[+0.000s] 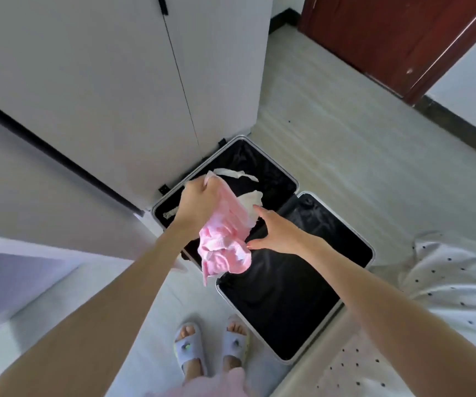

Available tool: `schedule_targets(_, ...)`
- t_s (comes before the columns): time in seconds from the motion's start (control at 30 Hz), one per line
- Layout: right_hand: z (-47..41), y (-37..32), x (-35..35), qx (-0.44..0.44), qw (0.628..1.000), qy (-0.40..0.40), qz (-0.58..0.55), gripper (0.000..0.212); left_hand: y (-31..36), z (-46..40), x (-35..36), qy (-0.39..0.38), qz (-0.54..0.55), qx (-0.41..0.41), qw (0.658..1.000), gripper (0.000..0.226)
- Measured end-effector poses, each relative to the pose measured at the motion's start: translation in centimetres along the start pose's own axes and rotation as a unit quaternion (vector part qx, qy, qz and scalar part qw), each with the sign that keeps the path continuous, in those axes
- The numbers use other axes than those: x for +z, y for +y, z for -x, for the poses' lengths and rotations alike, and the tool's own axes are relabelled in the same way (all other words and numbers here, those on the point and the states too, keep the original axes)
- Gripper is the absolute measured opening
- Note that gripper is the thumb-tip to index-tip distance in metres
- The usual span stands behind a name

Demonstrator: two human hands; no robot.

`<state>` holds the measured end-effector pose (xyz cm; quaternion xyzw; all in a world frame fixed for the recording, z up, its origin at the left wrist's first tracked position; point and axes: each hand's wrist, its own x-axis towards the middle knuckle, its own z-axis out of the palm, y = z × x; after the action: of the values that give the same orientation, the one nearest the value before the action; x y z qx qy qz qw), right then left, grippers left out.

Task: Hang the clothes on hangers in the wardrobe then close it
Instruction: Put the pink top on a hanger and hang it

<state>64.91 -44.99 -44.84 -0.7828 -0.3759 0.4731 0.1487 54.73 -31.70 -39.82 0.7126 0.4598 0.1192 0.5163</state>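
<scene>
The white wardrobe (102, 81) fills the upper left, its two doors shut along a thin dark seam; its top is cut off by the frame edge, and only the lower end of a black handle (162, 5) shows. To the right, a dark red-brown door (388, 38) is likewise cut off at the top. A white spotted cloth (446, 282), perhaps bedding, runs out of frame on the right, so its full shape cannot be told.

On the pale floor (345, 124), just in front of the wardrobe, an open suitcase (288, 282) with a silver rim lies flat, both black-lined halves facing up. In the far half, pale garments (248, 200) are partly hidden behind the hands and hard to make out.

Above the suitcase hangs the pink garment (225, 239), bunched and crumpled, with white trim or straps in its folds; its type cannot be made out, and no label or writing can be read on it.

The left hand (199, 202) has its fingers curled tight round the garment's upper end, holding it up. The right hand (276, 233) is spread, fingers straight and thumb apart, with the thumb tip touching the garment's lower part; it grasps nothing.

At the bottom, two feet in white slippers (212, 346) stand on the floor near the suitcase.
</scene>
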Motion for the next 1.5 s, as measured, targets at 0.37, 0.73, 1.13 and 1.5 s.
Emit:
schedule_targets(0.37,11.4,-8.1,7.1,0.002,0.992,0.122,-0.019,0.034,5.8,13.5,-10.2,0.045,0.143,0.018,0.989,0.030)
schedule_targets(0.73,17.2,-19.6,15.4,-0.040,0.998,0.040,-0.033,0.028,-3.8,25.8,-25.8,0.157,0.137,-0.015,0.978,0.027)
schedule_targets(1.13,19.0,-42.9,25.8,-0.219,0.974,-0.061,-0.016,0.020,-15.5,34.0,-41.7,0.235,-0.013,-0.136,0.962,0.035)
schedule_targets(1.5,13.4,-58.0,27.8,-0.334,0.937,-0.037,0.095,0.019,-15.6,30.7,-53.3,0.284,-0.118,-0.016,0.951,0.011)
